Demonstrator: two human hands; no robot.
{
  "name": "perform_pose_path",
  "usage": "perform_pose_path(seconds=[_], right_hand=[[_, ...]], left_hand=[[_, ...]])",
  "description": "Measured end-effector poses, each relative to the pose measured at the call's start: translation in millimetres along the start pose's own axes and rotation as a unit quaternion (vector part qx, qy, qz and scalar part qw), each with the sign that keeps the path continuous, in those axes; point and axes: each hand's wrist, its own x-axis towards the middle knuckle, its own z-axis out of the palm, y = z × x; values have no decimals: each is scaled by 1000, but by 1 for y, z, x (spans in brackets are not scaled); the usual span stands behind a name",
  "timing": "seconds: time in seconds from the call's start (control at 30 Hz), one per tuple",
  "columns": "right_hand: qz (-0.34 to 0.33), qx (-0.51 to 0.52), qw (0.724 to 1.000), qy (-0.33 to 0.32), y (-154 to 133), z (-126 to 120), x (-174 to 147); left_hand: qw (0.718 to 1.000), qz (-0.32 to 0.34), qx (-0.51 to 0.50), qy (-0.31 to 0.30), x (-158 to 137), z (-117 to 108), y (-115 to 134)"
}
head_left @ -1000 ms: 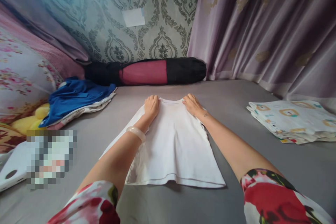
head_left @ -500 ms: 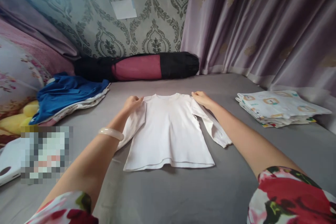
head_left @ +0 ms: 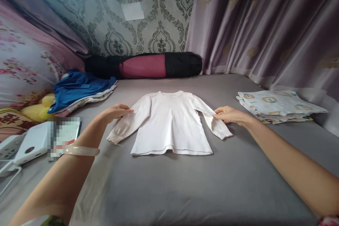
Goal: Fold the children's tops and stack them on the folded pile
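A small white long-sleeved shirt (head_left: 172, 123) lies spread on the grey bed sheet (head_left: 185, 187), its neckline away from me and its hem towards me. My left hand (head_left: 118, 111) pinches the outer edge of the sleeve on the left, about midway along. On the other side, my right hand (head_left: 229, 116) has thumb and fingers closed on the right sleeve, above its cuff. Both sleeves slant outward from the body of the shirt. A vertical crease runs up from the middle of the hem.
Folded printed cloths (head_left: 278, 104) are stacked at the right. Blue clothing (head_left: 82, 88) lies at the left, near a yellow plush toy (head_left: 39, 109) and a white device (head_left: 34, 144) with a cable. A black and red long bag (head_left: 143, 66) rests along the wall.
Both hands have moved from the shirt's shoulders down and outward to the sleeves. The left sleeve now lies farther out from the body. The view has shifted slightly.
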Motion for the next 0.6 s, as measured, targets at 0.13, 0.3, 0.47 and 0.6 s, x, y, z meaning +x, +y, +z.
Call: perform_pose_path(seconds=[0.13, 0.3, 0.47, 0.6], right_hand=[[-59, 2, 998, -35, 4, 0, -12], [-96, -63, 992, -49, 8, -3, -4], [-91, -126, 988, -6, 11, -24, 20], [-63, -222, 968, 93, 11, -50, 40]], left_hand=[[997, 2, -18, -73, -11, -10, -5], [996, -19, -5, -86, -9, -19, 0], [998, -17, 60, -4, 11, -30, 1], [989, -7, 123, 83, 29, -40, 1]])
